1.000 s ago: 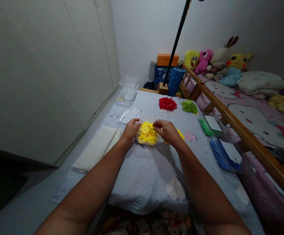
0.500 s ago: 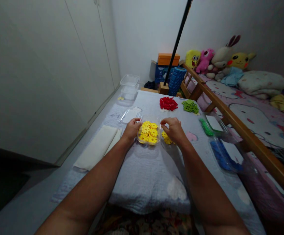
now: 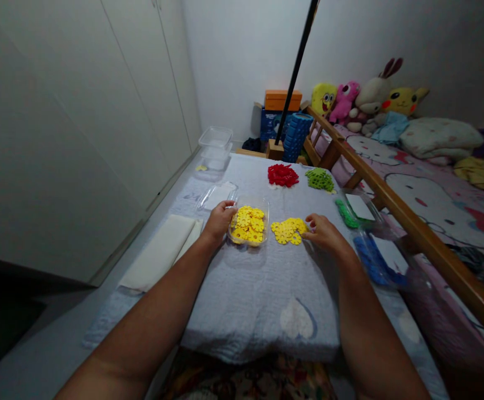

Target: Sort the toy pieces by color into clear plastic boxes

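A clear plastic tray (image 3: 263, 206) full of yellow flower-shaped pieces (image 3: 248, 224) sits on a quilted grey mat (image 3: 262, 289). My left hand (image 3: 218, 221) grips the tray's left edge, fingers curled over the rim. A loose pile of yellow pieces (image 3: 287, 230) lies on the mat just right of the tray. My right hand (image 3: 324, 233) rests at the right end of that pile, fingers curled with the tips touching the pieces; whether it holds one I cannot make out.
Red pieces (image 3: 282, 175) and green pieces (image 3: 319, 179) lie in piles farther back. Clear trays with green pieces (image 3: 347, 214) and blue pieces (image 3: 374, 261) sit at the right beside a wooden bed rail (image 3: 408, 222). Empty clear boxes (image 3: 215, 145) and a lid (image 3: 218, 195) lie at the back left. A folded cloth (image 3: 162, 251) lies left.
My right hand has moved from above the tray out to the right, uncovering the loose yellow pile. My left hand stays on the tray's edge.
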Available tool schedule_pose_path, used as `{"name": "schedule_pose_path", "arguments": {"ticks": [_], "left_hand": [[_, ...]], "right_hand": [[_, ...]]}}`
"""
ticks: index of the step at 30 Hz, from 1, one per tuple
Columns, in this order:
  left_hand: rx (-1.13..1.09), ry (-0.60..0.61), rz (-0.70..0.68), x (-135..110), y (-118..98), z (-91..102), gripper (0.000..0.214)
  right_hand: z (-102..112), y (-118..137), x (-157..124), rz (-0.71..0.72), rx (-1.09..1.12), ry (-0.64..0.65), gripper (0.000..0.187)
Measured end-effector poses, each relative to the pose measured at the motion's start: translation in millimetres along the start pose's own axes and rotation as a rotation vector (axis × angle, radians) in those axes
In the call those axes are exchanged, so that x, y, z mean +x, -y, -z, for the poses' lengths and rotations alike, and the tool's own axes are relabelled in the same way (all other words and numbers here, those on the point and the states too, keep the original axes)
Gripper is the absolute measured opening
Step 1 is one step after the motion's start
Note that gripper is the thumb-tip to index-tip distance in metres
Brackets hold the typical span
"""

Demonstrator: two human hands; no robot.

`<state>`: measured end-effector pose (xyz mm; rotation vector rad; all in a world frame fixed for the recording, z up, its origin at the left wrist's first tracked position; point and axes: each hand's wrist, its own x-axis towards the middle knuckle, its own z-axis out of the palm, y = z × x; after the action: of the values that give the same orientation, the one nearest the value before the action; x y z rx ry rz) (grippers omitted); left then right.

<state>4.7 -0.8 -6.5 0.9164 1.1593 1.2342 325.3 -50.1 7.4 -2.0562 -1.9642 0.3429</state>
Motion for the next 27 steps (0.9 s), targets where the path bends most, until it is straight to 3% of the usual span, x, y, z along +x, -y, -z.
{"name": "schedule_pose_path", "arguments": {"ticks": [5,11,16,21,27], "left_hand": [[0.023,-0.002,-0.005,-0.6,-1.4,0.5,0.042],[0.014,0.002,-0.014,0.4,1.1,1.0,0.042],[-0.011,0.013,0.004,-0.5,0.7,0.4,0.043],[0.013,0.002,0.001,-2.9,-3.3,-0.9,0.040],[-0.018,0.000,0.013,-3.6,-4.9,-1.9,0.040]], "right_hand": [[-6.5,1.6,-1.0,-0.041,-0.016,0.025,0.031],[5.6,2.9,-3.4,-0.054,0.009,0.077,0.012],[19.2,7.1,-2.3,-0.015,0.038,0.092,0.024],[24.2,51.5,-1.1,0.134,0.203,-0.045,0.021],[8.6,126.9,5.6,0.346,0.369,0.018,0.017]]}}
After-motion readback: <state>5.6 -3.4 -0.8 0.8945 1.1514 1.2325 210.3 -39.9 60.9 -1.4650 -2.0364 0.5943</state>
